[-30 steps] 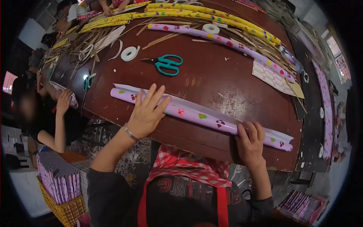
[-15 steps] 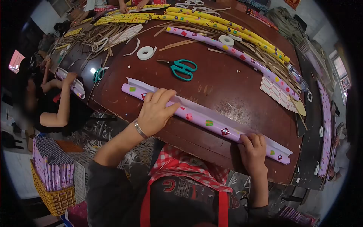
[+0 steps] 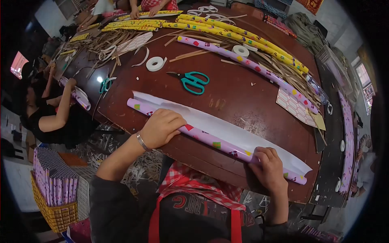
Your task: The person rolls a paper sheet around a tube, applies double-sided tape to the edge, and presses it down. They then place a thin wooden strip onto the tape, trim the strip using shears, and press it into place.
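Left hand [image 3: 162, 128]: on the left part of the near lilac roll [image 3: 202, 137], back up, fingers close together and bent over it; whether it presses or grips cannot be told.
Right hand [image 3: 268, 167]: on the right part of the same roll, fingers curled on its upper side, thumb low at the near side, pinching the roll.
Near lilac roll: printed paper, lying slantwise along the near edge of the counter [image 3: 227, 91], right end nearer the wearer; its white-backed flap [image 3: 239, 131] lies open along the far side.
Yellow basket [image 3: 60, 216]: below the counter, left; upright patterned rolls [image 3: 60, 190] inside.
Teal scissors [image 3: 194, 82]: beyond the flap, blades pointing left, between near roll and far lilac roll.
White tape roll [image 3: 154, 63]: left of the scissors, tape end loose.
Label sheet [image 3: 292, 106]: towards the right edge, partly under the far lilac roll.
Far lilac roll [image 3: 247, 63]: closed, slanting down to the right edge; bars the way to the strips behind it.
Second tape roll [image 3: 240, 50]: just behind that roll.
Brown strips [image 3: 279, 73]: loose, in a tangle between lilac and yellow.
Yellow rolls [image 3: 243, 34]: several, along the far side.
Left neighbour [image 3: 50, 115]: a person at the counter's left side, with another lilac roll [image 3: 81, 99]; second scissors [image 3: 106, 84] close by.
Far neighbour [image 3: 156, 8]: hands at the yellow rolls, far left.
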Action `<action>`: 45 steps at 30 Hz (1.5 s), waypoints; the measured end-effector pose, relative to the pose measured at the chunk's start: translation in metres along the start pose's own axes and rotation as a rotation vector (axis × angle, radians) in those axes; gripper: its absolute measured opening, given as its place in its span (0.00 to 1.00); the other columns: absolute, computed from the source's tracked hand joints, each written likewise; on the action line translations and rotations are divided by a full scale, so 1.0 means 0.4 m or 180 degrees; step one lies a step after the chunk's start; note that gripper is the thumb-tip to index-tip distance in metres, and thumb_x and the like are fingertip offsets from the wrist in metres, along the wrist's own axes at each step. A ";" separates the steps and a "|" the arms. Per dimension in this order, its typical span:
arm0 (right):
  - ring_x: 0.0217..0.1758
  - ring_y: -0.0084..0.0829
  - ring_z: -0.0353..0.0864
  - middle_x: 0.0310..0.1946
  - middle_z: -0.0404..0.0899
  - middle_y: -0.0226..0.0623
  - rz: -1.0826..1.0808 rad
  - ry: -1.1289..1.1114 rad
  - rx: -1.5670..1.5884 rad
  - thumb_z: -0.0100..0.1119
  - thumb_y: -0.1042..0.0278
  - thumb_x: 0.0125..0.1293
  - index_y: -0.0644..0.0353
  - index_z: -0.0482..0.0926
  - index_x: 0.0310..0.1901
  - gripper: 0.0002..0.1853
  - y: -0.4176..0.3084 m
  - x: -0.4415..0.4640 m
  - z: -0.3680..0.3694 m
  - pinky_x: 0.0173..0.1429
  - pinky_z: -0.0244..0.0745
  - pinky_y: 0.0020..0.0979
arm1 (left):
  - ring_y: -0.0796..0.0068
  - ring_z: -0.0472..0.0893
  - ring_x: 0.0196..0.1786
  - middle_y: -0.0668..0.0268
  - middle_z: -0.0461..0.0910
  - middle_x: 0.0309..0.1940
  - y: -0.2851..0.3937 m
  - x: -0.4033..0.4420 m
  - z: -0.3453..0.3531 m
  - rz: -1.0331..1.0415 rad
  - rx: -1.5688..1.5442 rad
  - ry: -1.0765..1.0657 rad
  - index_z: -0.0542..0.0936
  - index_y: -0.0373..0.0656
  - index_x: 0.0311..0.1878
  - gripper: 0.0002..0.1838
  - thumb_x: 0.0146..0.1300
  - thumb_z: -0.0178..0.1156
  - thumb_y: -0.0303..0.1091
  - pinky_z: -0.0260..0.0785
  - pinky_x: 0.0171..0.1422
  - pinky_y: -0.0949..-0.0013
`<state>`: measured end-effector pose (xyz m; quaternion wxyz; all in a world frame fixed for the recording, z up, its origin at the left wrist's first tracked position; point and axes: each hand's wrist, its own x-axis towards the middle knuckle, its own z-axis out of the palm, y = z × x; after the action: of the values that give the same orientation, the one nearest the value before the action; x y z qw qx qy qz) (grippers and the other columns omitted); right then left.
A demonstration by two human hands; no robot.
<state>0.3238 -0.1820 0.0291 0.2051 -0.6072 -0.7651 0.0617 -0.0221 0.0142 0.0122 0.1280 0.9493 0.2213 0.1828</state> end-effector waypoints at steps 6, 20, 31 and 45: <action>0.50 0.49 0.75 0.49 0.77 0.42 -0.0017 -0.0093 0.0033 0.73 0.68 0.49 0.61 0.75 0.45 0.22 0.014 0.023 0.019 0.54 0.74 0.46 | 0.54 0.78 0.52 0.61 0.80 0.47 -0.027 0.002 -0.020 -0.0256 -0.0236 -0.0023 0.80 0.45 0.52 0.21 0.54 0.71 0.34 0.68 0.59 0.56; 0.51 0.48 0.76 0.49 0.77 0.42 -0.0058 0.0112 -0.0062 0.74 0.65 0.49 0.59 0.75 0.45 0.22 0.019 0.011 0.035 0.55 0.74 0.44 | 0.53 0.78 0.58 0.59 0.80 0.54 -0.364 0.247 -0.066 -0.2894 0.1511 -0.0099 0.83 0.49 0.53 0.20 0.61 0.66 0.47 0.74 0.62 0.54; 0.52 0.47 0.76 0.48 0.78 0.42 -0.0030 0.0103 -0.0026 0.74 0.63 0.50 0.60 0.77 0.43 0.21 0.023 0.010 0.037 0.56 0.74 0.45 | 0.51 0.79 0.53 0.52 0.79 0.48 -0.449 0.216 -0.095 -0.2467 0.0584 0.0464 0.83 0.42 0.41 0.21 0.51 0.73 0.48 0.72 0.60 0.57; 0.51 0.46 0.76 0.48 0.78 0.41 -0.0021 0.0094 -0.0075 0.74 0.63 0.51 0.59 0.77 0.44 0.21 0.018 0.012 0.034 0.55 0.74 0.44 | 0.49 0.76 0.62 0.52 0.75 0.59 -0.390 0.211 -0.152 -0.2756 0.0822 -0.0904 0.80 0.52 0.58 0.24 0.57 0.69 0.40 0.69 0.68 0.58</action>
<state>0.3243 -0.1735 0.0152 0.2095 -0.6078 -0.7647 0.0430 -0.0344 0.1992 0.0407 0.1023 0.7935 0.5980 -0.0480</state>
